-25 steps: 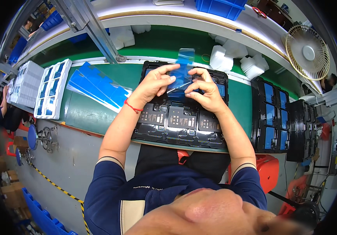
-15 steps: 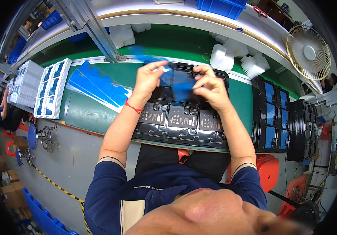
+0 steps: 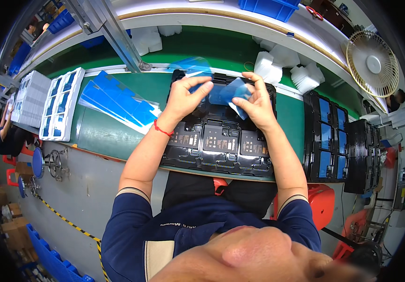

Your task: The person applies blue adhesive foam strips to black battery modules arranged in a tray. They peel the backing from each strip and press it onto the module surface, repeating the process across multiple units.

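Observation:
Above the black tray, my left hand pinches thumb to forefinger. A motion-blurred blue film strip sticks out beyond its fingers. My right hand is closed on a small piece of see-through blue film, gripped between thumb and fingers and tilted over the tray's far half. In the tray's near row lie several flat black batteries, one a printed black battery in the middle. My hands and the film partly hide the far row.
A fan of blue film sheets lies left on the green table. Beyond it stands a white tray stack. On the right are black trays with blue-covered pieces. White foam blocks sit at the back, near a fan.
The small blue film, blurred between my hands before, is now steadier in my right hand's pinch. My left hand has moved slightly right and toward me.

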`<state>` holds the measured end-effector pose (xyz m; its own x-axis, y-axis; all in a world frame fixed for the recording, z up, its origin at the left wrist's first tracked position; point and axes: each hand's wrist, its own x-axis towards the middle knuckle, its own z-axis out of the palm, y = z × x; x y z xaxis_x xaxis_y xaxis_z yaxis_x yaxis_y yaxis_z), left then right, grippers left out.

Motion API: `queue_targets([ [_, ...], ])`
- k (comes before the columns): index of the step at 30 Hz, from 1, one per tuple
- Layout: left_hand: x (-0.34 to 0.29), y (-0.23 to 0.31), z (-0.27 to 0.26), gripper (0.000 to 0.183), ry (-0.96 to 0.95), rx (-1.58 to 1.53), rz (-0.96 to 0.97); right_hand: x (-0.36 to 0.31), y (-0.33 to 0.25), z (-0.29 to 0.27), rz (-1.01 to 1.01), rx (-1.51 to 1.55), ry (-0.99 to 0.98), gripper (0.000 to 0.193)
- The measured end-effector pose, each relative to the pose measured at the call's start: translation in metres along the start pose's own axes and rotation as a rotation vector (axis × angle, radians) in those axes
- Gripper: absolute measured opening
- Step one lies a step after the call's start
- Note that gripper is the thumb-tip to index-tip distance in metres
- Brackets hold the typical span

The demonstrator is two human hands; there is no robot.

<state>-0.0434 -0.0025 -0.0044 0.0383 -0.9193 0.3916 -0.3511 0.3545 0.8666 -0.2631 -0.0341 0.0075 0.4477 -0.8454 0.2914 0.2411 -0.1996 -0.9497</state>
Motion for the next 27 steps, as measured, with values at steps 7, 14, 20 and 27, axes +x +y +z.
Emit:
queue_targets([
  [7, 0.0, 0.005, -0.002, 0.016, -0.293, 0.095, 0.014, -0.004, -0.002, 0.002, 0.076, -0.126, -0.102, 0.076],
  [14, 0.002, 0.006, -0.003, 0.018, -0.152, -0.063, -0.056, 0.001, 0.011, -0.021, 0.319, -0.089, 0.116, 0.018],
  [20, 0.002, -0.004, -0.003, 0.014, -0.048, -0.077, -0.072, -0.022, -0.019, -0.024, 0.284, -0.119, 0.273, 0.014],
  [27, 0.002, -0.004, -0.006, 0.023, 0.078, -0.314, -0.174, -0.108, -0.04, -0.058, 0.445, -0.253, 0.344, 0.018],
])
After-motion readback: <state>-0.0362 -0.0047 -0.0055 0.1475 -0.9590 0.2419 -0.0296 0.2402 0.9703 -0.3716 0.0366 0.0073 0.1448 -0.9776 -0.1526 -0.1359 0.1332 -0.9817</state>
